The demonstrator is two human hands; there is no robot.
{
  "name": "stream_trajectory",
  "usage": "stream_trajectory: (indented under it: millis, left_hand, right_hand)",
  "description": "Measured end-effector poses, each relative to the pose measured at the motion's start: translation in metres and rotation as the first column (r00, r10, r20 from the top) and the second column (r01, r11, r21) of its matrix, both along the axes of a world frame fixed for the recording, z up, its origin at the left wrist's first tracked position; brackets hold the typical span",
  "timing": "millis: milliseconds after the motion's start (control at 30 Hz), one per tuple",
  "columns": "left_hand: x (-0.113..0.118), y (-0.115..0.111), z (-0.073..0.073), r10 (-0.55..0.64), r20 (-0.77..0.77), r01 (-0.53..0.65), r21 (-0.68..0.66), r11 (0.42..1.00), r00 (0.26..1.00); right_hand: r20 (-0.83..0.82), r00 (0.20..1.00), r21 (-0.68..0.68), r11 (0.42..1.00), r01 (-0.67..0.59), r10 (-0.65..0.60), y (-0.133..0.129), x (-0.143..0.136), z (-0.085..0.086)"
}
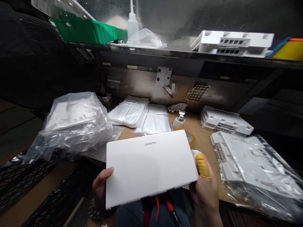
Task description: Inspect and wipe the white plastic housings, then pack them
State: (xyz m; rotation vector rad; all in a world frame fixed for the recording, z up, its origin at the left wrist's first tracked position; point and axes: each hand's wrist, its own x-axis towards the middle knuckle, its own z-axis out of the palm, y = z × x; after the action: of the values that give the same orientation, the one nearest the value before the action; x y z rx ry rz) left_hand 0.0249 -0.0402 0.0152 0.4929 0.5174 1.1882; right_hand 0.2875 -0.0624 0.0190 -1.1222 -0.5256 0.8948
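Note:
A white plastic cover [149,170] with HUAWEI printed upside down near its far edge is held up over the near side of the table, slightly tilted. My left hand [101,186] grips its left edge, thumb on the face. My right hand [205,186] grips the right edge; a yellow finger cot [203,165] covers its thumb, and something white, perhaps a cloth, shows beside it. The fingers beneath the cover are hidden. Just beyond the cover lie a roll of yellow tape [192,137] and a small white pump bottle [179,122] with a metal top.
Bagged white parts [73,113] are stacked at left, with flat clear bags [153,118] behind the cover. More white housings [224,121] and a bagged housing [258,164] lie at right. A shelf [177,54] overhead bears a green bin [87,31] and a squeeze bottle [133,26].

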Motion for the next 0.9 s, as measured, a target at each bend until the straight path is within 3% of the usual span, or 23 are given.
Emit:
stream_trajectory:
  millis: [100,200,267,333,433,500,567,733,900]
  left_hand:
    - [0.005,0.014,0.007,0.035,-0.325,-0.074,-0.107,0.992,0.945]
    - [0.015,0.019,0.009,0.106,-0.484,-0.190,-0.127,0.973,0.868]
    - [0.017,0.017,0.008,0.207,-0.546,-0.249,-0.002,0.969,0.812]
    - [0.014,0.014,0.006,0.288,-0.611,-0.205,0.203,0.957,0.738]
    - [0.005,0.014,0.002,0.334,-0.674,0.012,0.453,0.891,0.659]
    - [0.001,0.016,0.000,0.333,-0.693,0.120,0.518,0.847,0.639]
    - [0.002,0.018,-0.001,0.312,-0.705,0.170,0.523,0.835,0.637]
    - [0.010,0.017,0.003,0.306,-0.654,0.042,0.460,0.887,0.692]
    - [0.010,0.021,0.001,0.320,-0.658,0.134,0.542,0.829,0.682]
  right_hand:
    - [0.217,0.976,0.105,0.994,0.012,-0.034,0.005,0.016,-0.009]
    - [0.335,0.942,0.136,0.990,-0.039,-0.009,0.009,0.031,-0.015]
    - [0.358,0.931,0.150,0.988,0.026,-0.079,0.008,0.038,-0.012]
    - [0.302,0.948,0.153,0.987,0.054,-0.098,0.004,0.040,-0.003]
    - [0.095,0.990,0.089,0.990,-0.113,0.105,-0.003,0.036,0.012]
    - [-0.018,0.980,0.067,0.978,-0.198,0.199,-0.007,0.030,0.018]
    - [-0.083,0.977,0.066,0.980,-0.189,0.194,-0.008,0.024,0.020]
    - [-0.110,0.981,0.071,0.986,-0.152,0.159,-0.006,0.021,0.015]
    - [-0.092,0.987,0.039,0.991,-0.131,0.134,-0.006,0.022,0.012]
